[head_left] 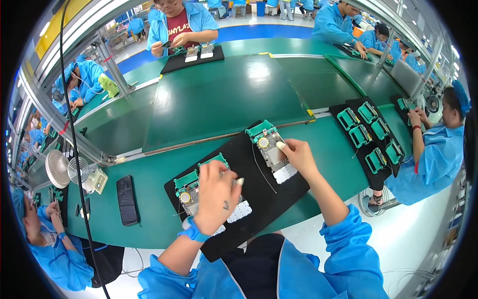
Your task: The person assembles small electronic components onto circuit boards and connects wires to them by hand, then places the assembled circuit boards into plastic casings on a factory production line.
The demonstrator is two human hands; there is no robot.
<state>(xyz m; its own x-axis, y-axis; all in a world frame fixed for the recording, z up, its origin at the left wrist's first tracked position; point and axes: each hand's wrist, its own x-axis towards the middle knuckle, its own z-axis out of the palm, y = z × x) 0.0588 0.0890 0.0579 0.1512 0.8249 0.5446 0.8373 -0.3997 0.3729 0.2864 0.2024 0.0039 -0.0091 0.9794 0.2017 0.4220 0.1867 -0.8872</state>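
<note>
Three circuit boards with green plastic frames lie on a black mat in front of me. My right hand [298, 157] is at the right edge of the right-hand circuit board [273, 152], its thumb on the upper face and its other fingers curled along the side. A thin wire trails from that board. Over the middle board's green frame [215, 160] hovers my left hand [216, 194], thumb apart from the curled fingers; it covers much of that board. Beside it, the left board [188, 195] carries a round yellowish part. A blue band circles my left wrist.
The black mat [261, 212] overhangs the near edge of the green bench [149, 219]. A dark phone-shaped object [127, 200] and small fans [78, 170] stand left. More green-framed units [359, 135] lie on black mats at right. Co-workers sit on both sides and opposite.
</note>
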